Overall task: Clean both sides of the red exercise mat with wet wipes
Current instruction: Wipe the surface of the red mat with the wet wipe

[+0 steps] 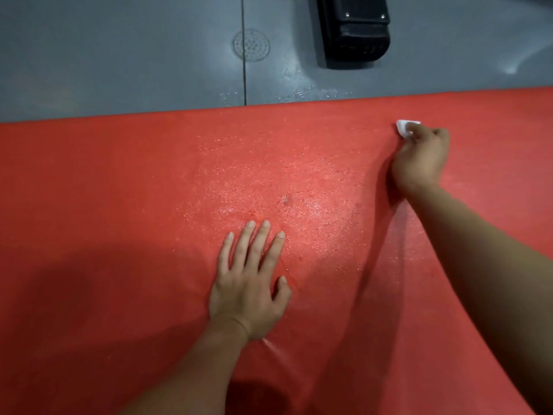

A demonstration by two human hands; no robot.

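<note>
the red exercise mat (pixel 119 205) fills most of the view, lying flat and spread from the left edge to the right edge and down to the bottom. its far edge runs across the upper part of the view, slightly higher on the right than on the left. a broad patch in the middle of the mat glistens with fine wet speckles, and a dark shadow covers its lower left part.

beyond the mat's far edge lies the grey floor (pixel 119 55), with a straight seam running up it and some wet shine close to the mat. a black object (pixel 353 31) sits on the floor near the top, right of the seam; what it is cannot be told. a round drain cover (pixel 251 44) is set into the floor on the seam, just left of the black object.

the left hand (pixel 250 283) rests palm down on the mat near the middle, fingers straight and a little spread, thumb out to the side, holding nothing; its fingertips reach the lower rim of the wet patch. the right hand (pixel 420 157) reaches out to the far right part of the mat, near the far edge, its fingers curled around a small white wet wipe (pixel 404 127) that is pressed against the mat. only a corner of the wipe shows beyond the fingers.
</note>
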